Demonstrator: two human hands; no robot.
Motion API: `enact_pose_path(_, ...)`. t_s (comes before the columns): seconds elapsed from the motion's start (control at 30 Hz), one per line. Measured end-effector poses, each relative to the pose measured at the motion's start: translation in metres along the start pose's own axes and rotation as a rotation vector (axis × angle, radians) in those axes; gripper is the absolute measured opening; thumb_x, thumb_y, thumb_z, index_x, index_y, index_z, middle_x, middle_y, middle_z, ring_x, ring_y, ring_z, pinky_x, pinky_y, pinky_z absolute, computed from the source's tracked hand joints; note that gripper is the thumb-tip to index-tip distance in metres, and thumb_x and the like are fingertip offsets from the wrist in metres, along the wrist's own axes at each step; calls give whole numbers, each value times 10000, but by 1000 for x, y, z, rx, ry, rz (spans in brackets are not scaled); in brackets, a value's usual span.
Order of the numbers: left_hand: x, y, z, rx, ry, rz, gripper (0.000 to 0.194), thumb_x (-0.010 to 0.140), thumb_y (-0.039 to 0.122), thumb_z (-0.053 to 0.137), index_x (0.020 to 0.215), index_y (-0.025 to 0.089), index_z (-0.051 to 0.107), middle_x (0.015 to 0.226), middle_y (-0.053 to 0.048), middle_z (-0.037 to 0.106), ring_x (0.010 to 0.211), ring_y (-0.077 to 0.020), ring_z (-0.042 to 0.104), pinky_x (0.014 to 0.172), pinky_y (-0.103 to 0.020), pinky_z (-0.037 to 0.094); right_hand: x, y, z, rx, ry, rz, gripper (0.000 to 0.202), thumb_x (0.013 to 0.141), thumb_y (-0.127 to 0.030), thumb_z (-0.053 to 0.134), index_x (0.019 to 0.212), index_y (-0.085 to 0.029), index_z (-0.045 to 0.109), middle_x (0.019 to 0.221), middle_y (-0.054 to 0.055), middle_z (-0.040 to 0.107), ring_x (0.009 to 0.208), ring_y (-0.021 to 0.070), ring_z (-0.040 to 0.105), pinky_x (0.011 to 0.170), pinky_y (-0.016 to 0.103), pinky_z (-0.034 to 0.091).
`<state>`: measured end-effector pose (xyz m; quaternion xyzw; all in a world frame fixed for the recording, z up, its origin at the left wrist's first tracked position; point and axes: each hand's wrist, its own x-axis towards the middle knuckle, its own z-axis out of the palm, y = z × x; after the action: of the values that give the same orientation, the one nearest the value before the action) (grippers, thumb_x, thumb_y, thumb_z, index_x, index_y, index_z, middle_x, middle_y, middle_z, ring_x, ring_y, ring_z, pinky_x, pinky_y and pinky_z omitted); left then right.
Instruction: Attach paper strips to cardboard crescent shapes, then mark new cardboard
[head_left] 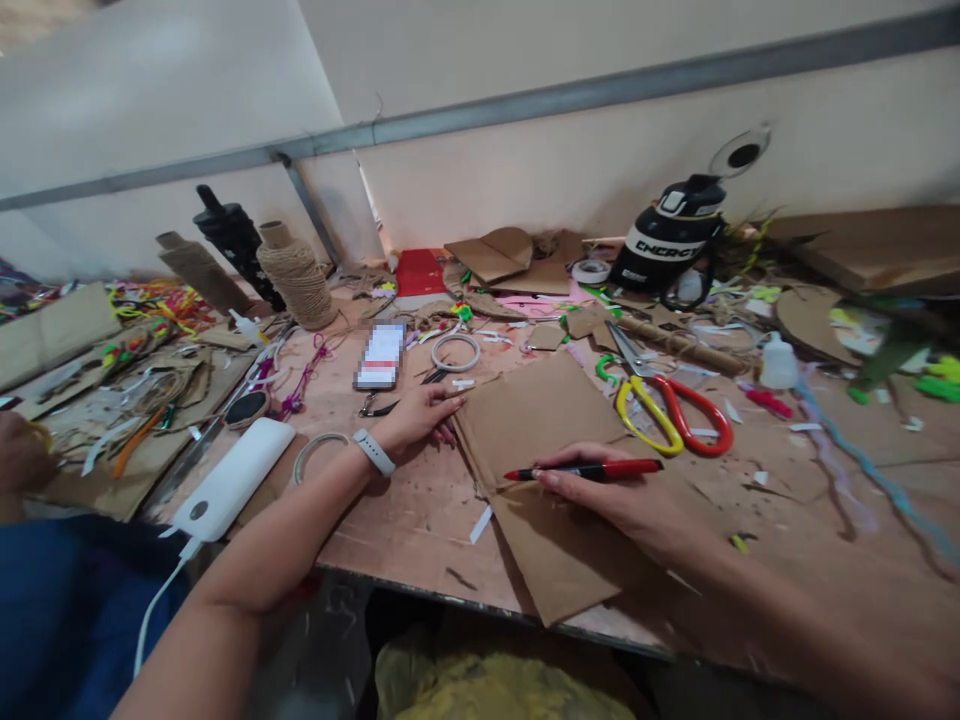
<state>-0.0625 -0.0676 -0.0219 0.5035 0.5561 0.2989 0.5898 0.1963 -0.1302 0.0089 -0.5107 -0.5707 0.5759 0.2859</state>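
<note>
My right hand (592, 490) is closed around a red and black marker pen (634, 467), its red tip pointing left just over a creased piece of brown cardboard (525, 410). The cardboard lies at the table's front edge, and its lower part sticks out past that edge. At the cardboard's upper left edge, my left hand (426, 412) grips it with fingers bent; a white band circles that wrist. Scissors (660, 410) with one yellow and one red handle lie just right of the cardboard. A white ring (456, 352) and a phone (380, 357) lie beyond my left hand.
A white power bank (234, 480) with a cable lies by my left forearm. Twine spools (298, 275) and a black bottle (671, 240) stand toward the back. Cardboard scraps, a glue bottle (778, 362) and yarn surround the work. Another person's hand (22, 452) is at far left.
</note>
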Motion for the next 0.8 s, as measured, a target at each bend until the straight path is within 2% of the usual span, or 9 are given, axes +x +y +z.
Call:
enact_pose_path(0.1,0,1,0,7,-1,-10,231,850,370,629,874,148,568,574,14,624,434,-95,606,373,-146,439,4,7,17,-31,-29,-29,298,716,-498,697,775,-206,701,573,19,653,507,150,566,438,236,401)
enact_pose_path(0.2,-1,4,0,22,1,-25,200,872,336,606,882,142,560,550,17,614,430,-100,606,373,-152,445,7,16,23,-123,2,-106,307,762,-509,651,761,-205,696,583,26,662,539,161,576,476,250,403)
enact_pose_path(0.57,-1,6,1,39,-7,-47,148,911,282,555,908,135,555,548,37,613,423,-74,605,375,-120,436,4,15,28,-187,-2,-122,293,744,-503,635,753,-222,720,599,27,680,558,172,581,500,259,404)
enact_pose_path(0.8,-2,2,2,10,-1,-22,222,883,347,594,950,139,554,567,37,613,425,-71,607,373,-112,424,7,25,27,-188,-14,-158,284,773,-479,636,769,-207,720,618,28,686,560,165,581,491,248,395)
